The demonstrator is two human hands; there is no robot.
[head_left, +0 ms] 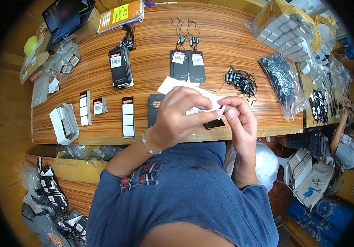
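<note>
Here both hands pinch a white label strip, lying left-right.

Wore a blue short-sleeved top, loose across the chest, with a red, white and dark plaid patch near the left sleeve, perhaps a pocket or trim, hard to tell. Bare forearms. Had a thin bracelet of pale beads round the left wrist.

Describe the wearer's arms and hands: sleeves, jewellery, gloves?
Both hands are bare, no gloves. The left hand has a pale beaded bracelet at the wrist. The right hand shows no jewellery. Forearms are uncovered, with short blue sleeves over a plaid layer.
</note>
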